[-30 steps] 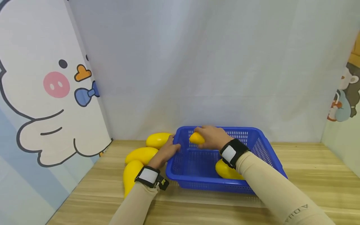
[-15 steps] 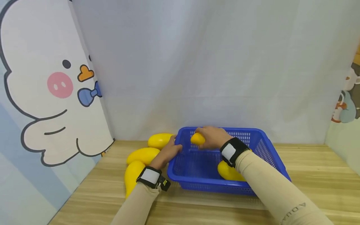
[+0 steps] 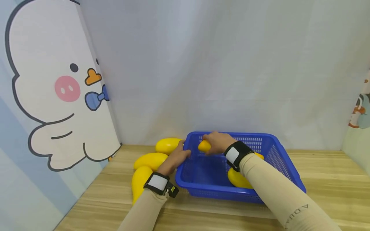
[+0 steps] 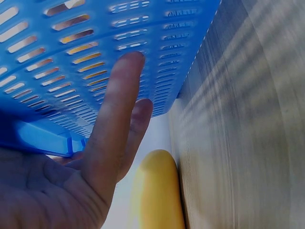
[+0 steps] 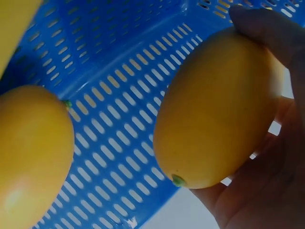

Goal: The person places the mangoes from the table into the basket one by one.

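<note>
My right hand (image 3: 219, 142) grips a yellow mango (image 5: 217, 109) with a small green stem end, over the left half of the blue plastic basket (image 3: 237, 190). Another mango (image 5: 31, 152) lies inside the basket beside it, and part of a further yellow one (image 3: 260, 156) shows behind the right wrist. My left hand (image 3: 177, 157) holds the basket's left rim, thumb over the edge. In the left wrist view its fingers (image 4: 112, 114) stretch along the slotted outer wall, close to a mango (image 4: 158, 191) on the table.
Left of the basket, three mangoes lie on the wooden table (image 3: 104, 192): a back one (image 3: 167, 146), a middle one (image 3: 150, 161) and a front one (image 3: 141, 179), partly hidden by the left arm. A pale curtain (image 3: 231, 70) hangs behind, and a cartoon-printed panel (image 3: 57, 134) stands at the left.
The head view has swung slightly left, so the scene sits farther right. More of the mango behind the right wrist shows. Both hands keep their holds, the right one shifting slightly left over the basket.
</note>
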Action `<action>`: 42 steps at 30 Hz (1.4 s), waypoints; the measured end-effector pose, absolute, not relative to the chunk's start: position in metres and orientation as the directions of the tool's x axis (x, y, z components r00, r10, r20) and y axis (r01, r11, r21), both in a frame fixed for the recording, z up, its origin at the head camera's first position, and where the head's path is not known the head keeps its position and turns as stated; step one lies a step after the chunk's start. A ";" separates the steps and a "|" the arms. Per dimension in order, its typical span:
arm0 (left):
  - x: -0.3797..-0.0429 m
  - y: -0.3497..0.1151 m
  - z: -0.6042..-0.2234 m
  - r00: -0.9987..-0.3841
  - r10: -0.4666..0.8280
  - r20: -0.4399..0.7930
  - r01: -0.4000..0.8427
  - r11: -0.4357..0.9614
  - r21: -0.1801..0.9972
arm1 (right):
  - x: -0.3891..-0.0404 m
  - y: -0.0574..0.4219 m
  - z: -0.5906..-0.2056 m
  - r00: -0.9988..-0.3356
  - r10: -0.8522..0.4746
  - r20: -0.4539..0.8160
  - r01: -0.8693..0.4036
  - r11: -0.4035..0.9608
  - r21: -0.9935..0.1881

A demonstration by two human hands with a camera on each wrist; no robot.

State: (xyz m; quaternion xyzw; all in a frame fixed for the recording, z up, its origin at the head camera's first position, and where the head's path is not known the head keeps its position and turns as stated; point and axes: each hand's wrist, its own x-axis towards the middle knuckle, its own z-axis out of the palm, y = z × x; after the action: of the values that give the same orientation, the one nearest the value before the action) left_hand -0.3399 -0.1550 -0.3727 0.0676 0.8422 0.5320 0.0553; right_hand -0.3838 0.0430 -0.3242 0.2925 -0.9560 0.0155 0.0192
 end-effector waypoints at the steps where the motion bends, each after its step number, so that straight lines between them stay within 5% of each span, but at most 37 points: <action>1: -0.340 -0.155 -0.373 -0.984 0.175 -0.020 0.057 0.424 0.904 | -0.385 0.043 -0.325 -0.834 -0.551 0.035 -0.552 0.834 -0.015; 42: -0.338 -0.154 -0.371 -0.983 0.185 -0.019 0.058 0.399 0.915 | -0.381 0.038 -0.338 -0.836 -0.500 -0.226 -0.500 0.864 -0.062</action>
State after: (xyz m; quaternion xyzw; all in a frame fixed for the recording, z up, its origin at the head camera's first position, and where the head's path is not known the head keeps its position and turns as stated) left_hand -0.3384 -0.1545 -0.3714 0.0726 0.8344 0.5431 0.0586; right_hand -0.3806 0.0379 -0.3383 0.2609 -0.9581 0.0003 -0.1182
